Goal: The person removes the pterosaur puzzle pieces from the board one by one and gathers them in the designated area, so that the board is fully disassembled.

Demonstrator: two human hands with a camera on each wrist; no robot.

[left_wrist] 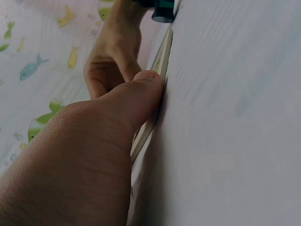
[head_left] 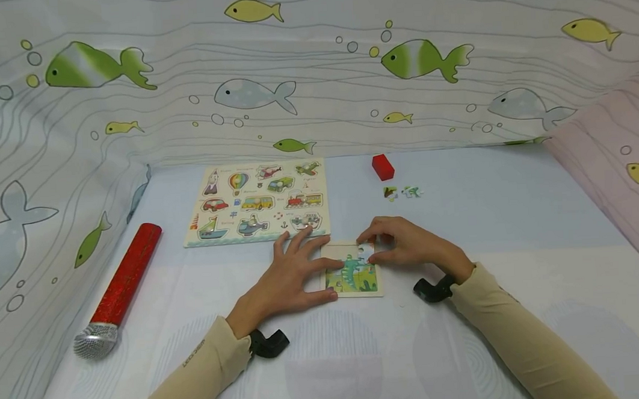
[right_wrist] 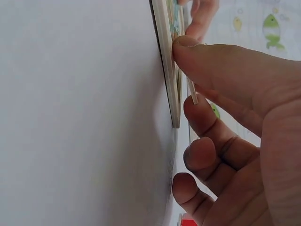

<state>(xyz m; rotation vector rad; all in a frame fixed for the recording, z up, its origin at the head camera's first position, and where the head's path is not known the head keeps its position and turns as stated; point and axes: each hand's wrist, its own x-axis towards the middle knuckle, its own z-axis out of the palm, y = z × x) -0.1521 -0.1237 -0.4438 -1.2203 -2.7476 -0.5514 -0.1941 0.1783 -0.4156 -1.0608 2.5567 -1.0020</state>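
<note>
A small wooden dinosaur jigsaw puzzle lies on the table, its upper left area showing bare wood. My right hand pinches a jigsaw piece between thumb and fingers at the board's upper right corner. In the right wrist view that piece is tilted, one end standing off the board. With fingers spread, my left hand rests at the puzzle's left side, index finger over the picture and thumb at the lower left edge. Two loose jigsaw pieces, one brownish and one green and white, lie farther back.
Behind my left hand lies a larger wooden vehicle puzzle board. A red block sits near the back edge. On the left is a red toy microphone with a silver head. Fish-printed cloth walls the table at the back and sides.
</note>
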